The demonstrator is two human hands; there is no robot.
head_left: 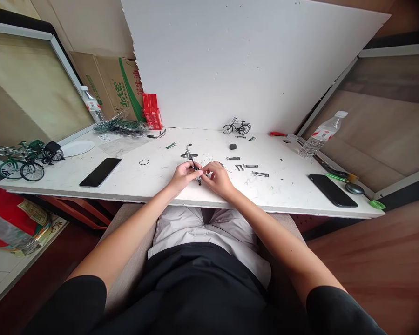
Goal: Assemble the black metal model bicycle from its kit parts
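One big white table (73,179) fills the middle, with one tall white board (251,65) standing at its far edge and one brown cardboard box (108,83) at the far left. Two black phones lie flat on the table, one phone (100,172) near the left and the other phone (332,190) near the right. There are two clear water bottles, one bottle (91,104) standing at the far left and one bottle (321,135) lying tilted at the far right. One red pack (152,111) stands by the box, with one pile of green wire parts (120,125) just beside it. One white plate (77,148) sits at the left, near a bunch of green toy bikes (24,160) too tangled to count. One finished little black bike (236,127) stands alone at the far edge by the board. One thin black ring (144,162) lies to the left of the hands, and a few small metal pieces (251,166) lie to the right of them. Both hands meet at the near middle of the table. The left hand (183,176) and the right hand (218,177) have their fingers pressed together, pinching one small dark bike part (197,177) between them. The part sits right where the fingertips of both hands touch, just above the table. One more small bike piece with handlebars (189,153) lies just beyond the hands.
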